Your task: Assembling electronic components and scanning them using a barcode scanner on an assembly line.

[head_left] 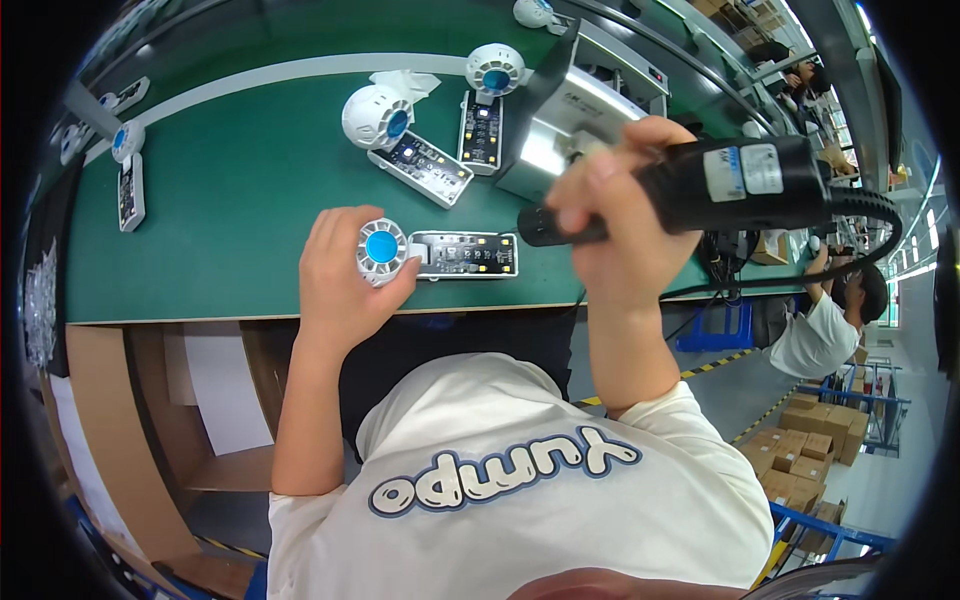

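My left hand is wrapped round the white round head of a camera-like device lying near the table's front edge. A blue disc faces up on that head, and a narrow white housing with an exposed dark circuit board extends to the right. My right hand grips a black corded electric screwdriver, held nearly level with its nose pointing left. The thin bit reaches the right end of the board; whether it touches a screw I cannot tell.
Two similar devices lie beyond my hands, another at far left. A silver metal box stands behind the screwdriver. The tool's black cable loops at right. An open cardboard box sits below the green table. People work at far right.
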{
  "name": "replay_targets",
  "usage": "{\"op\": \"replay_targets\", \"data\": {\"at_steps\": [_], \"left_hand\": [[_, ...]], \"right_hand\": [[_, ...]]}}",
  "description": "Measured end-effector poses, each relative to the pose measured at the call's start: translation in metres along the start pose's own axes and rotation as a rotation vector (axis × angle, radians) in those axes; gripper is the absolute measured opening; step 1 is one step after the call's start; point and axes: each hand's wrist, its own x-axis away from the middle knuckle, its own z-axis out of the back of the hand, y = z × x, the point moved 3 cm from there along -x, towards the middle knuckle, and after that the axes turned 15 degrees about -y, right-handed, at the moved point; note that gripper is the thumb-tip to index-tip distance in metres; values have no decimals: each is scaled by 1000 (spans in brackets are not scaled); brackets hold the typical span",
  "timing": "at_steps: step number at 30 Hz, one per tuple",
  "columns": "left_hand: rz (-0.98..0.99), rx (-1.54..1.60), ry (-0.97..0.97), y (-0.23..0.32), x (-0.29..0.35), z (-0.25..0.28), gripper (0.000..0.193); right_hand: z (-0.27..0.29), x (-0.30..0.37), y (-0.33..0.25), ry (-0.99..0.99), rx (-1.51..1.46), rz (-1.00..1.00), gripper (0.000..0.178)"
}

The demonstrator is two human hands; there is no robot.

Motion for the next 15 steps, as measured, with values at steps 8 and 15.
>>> {"op": "replay_targets", "data": {"at_steps": [8,15], "left_hand": [[-22,13,13,-1,8,2,45],[28,6,7,-2,7,4,45]], "right_hand": [[39,-15,-38,236,57,196,31],[30,-10,-35,128,-247,109,33]]}}
